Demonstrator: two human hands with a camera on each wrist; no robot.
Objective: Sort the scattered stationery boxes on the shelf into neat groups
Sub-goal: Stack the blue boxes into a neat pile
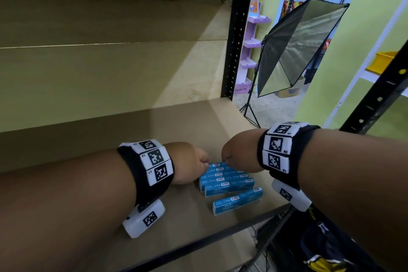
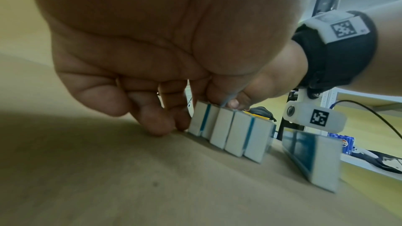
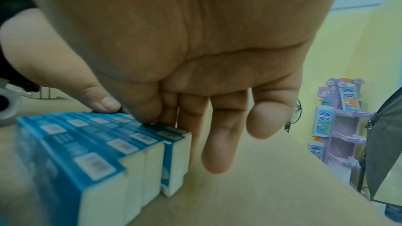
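Observation:
Several blue stationery boxes point(image 1: 225, 178) lie side by side in a tight row on the brown shelf board point(image 1: 176, 130). One more blue box point(image 1: 237, 201) lies apart, nearer the front edge. My left hand point(image 1: 192, 164) has its bent fingertips point(image 2: 169, 123) down against the left end of the row point(image 2: 228, 131). My right hand point(image 1: 238, 154) is at the row's right end. Its thumb point(image 3: 106, 104) rests on the box tops point(image 3: 93, 137) and its straight fingers point(image 3: 217, 143) hang down behind the farthest box. Neither hand lifts a box.
A black shelf upright point(image 1: 237, 28) stands at the back right and another point(image 1: 379, 95) at the front right. The shelf's dark front rail point(image 1: 198, 240) runs close to the lone box. A softbox lamp on a stand point(image 1: 298, 46) is beyond the shelf.

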